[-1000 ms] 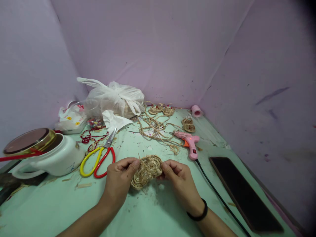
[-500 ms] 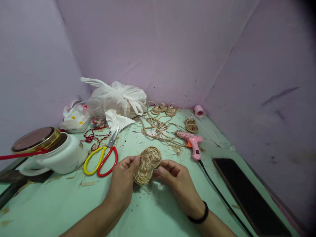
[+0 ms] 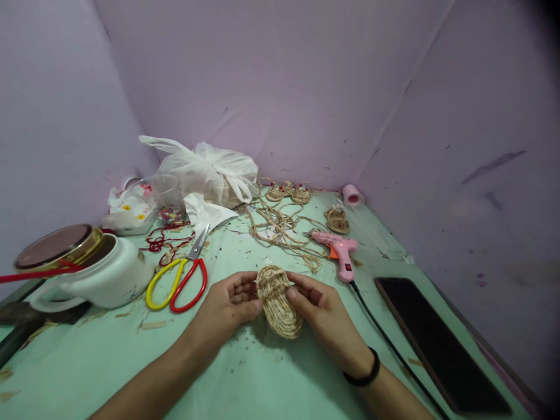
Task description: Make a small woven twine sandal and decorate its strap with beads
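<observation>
Woven straw piece (image 3: 283,315) noted left of the glue gun (image 3: 336,248), toward the person; left hand (image 3: 236,300) and right hand (image 3: 321,303) pinch opposite edges between thumb and fingers. Judged light, semi-stiff, unlikely to slip; rim grip advised, sparing the cross-band (image 3: 275,293).

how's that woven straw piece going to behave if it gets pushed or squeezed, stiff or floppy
The woven straw piece probably flexes a little without flopping, since it holds its rounded shape between the left hand and right hand. It's likely light, being made of thin strands, and its ridged weave suggests it isn't very slippery.
</observation>
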